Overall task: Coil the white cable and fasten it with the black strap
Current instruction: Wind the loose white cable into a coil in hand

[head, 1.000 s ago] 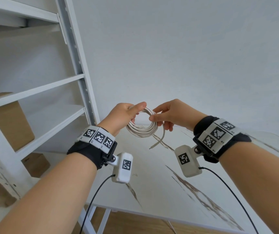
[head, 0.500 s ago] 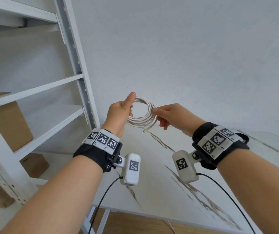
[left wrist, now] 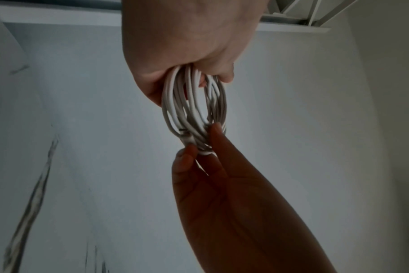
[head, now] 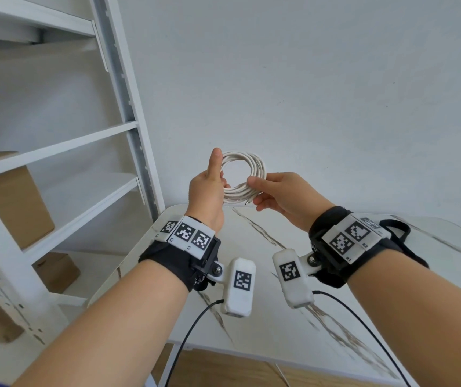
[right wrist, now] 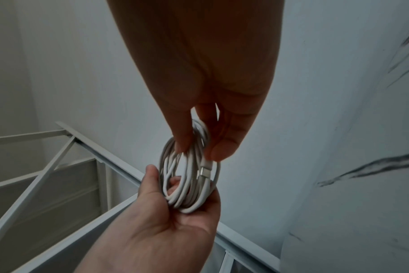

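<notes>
The white cable (head: 244, 177) is wound into a small round coil and held in the air above the table's far edge. My left hand (head: 218, 177) grips the coil's left side, thumb pointing straight up and fingers curled through the loops (left wrist: 194, 107). My right hand (head: 254, 191) pinches the lower right of the coil between thumb and fingers (right wrist: 189, 177). The cable's plug end (head: 247, 203) pokes out at the bottom, by the right fingertips. A black loop (head: 396, 230) shows beside my right wristband; I cannot tell whether it is the strap.
A white table with grey marble veins (head: 251, 317) lies below my forearms. White metal shelving (head: 128, 129) stands at the left, with cardboard boxes (head: 17, 196) on it. A plain white wall is behind. Black leads hang from both wrist cameras.
Both hands have lifted the coil higher and farther out. The loose tail that hung below the coil is now wound in. My left thumb has turned from lying across the coil to upright.
</notes>
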A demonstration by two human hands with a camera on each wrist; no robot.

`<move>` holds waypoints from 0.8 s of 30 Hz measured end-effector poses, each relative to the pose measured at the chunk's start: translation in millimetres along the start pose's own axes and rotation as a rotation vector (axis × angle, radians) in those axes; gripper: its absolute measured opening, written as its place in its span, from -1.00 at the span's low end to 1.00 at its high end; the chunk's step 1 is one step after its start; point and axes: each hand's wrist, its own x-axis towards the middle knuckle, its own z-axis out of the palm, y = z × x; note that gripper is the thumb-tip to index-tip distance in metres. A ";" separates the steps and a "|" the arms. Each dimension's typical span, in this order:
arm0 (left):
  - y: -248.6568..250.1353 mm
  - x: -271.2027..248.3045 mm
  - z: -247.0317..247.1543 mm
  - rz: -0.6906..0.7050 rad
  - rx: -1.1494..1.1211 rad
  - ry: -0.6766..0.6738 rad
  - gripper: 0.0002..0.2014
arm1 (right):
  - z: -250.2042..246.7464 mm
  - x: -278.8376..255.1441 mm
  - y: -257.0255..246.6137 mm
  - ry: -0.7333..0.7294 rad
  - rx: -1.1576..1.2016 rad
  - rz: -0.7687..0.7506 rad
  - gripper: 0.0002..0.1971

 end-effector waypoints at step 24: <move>3.6 5.8 -6.9 0.293 0.694 -0.435 -0.46 | -30.9 -0.9 -15.6 0.006 -0.711 -0.057 -0.85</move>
